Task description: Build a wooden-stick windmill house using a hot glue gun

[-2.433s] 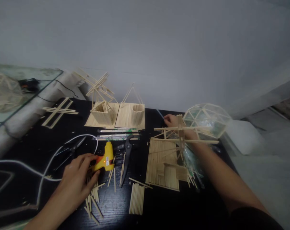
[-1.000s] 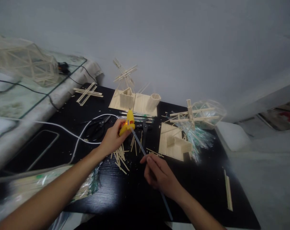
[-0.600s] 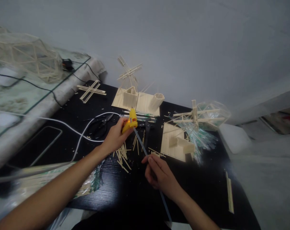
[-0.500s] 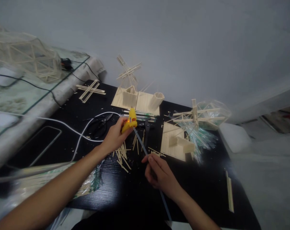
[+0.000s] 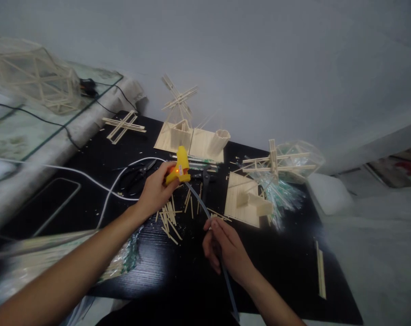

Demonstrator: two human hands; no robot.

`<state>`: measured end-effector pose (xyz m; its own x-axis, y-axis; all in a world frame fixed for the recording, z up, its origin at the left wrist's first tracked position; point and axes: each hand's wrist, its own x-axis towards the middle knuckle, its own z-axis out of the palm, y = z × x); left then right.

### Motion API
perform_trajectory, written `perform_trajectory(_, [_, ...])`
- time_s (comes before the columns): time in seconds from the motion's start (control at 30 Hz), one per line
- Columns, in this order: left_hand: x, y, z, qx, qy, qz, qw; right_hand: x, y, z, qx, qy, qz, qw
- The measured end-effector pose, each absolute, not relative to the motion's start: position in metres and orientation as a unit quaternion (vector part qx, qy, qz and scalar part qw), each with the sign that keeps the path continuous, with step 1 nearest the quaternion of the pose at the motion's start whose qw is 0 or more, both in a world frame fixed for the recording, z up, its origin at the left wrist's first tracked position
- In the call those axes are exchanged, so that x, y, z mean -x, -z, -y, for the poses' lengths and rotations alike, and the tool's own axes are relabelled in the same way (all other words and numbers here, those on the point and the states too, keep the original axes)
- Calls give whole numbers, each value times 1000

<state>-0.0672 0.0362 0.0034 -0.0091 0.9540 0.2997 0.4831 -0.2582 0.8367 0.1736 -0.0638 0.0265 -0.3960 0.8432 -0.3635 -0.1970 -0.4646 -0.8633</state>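
Observation:
My left hand (image 5: pixel 159 188) is closed around a yellow glue gun (image 5: pixel 182 165) with a small orange light glowing on it. From the back of the gun runs a long, bluish translucent glue stick (image 5: pixel 199 199), slightly bent. My right hand (image 5: pixel 227 249) pinches that stick between thumb and fingers, its lower end hanging down past the table edge. Below the gun lie several short wooden sticks (image 5: pixel 169 219). Behind it stand wooden bases, one with a hexagonal tube (image 5: pixel 219 141) and one with a tube and crossed sticks (image 5: pixel 180 97).
The black table (image 5: pixel 188 280) also carries scissors (image 5: pixel 137 174), dark pliers (image 5: pixel 205 183), a stick cross (image 5: pixel 123 127), a windmill-like model (image 5: pixel 248 199) and bagged sticks (image 5: pixel 49 258). A white cord (image 5: pixel 86 172) loops at left. A wall (image 5: pixel 246 68) rises behind.
The glue gun has tilted more upright, showing a label on its side. The glue stick bends more between my hands. The whole view has shifted slightly.

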Motion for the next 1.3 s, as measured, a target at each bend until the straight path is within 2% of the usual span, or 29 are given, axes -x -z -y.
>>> perform_trajectory(0.23, [67, -2, -35, -657, -455, -544, 256, -169, -24, 69, 429, -741, 357, 373])
perform_trajectory(0.73, [66, -6, -33, -673, -455, -537, 228, -143, -15, 75, 334, -848, 258, 320])
perform_trajectory(1.07, [62, -5, -30, -684, -414, -530, 282, -137, -19, 65, 375, -810, 293, 343])
perform_trajectory(1.3, [61, -9, -37, -641, -393, -533, 388, -129, -52, 64, 317, -805, 373, 334])
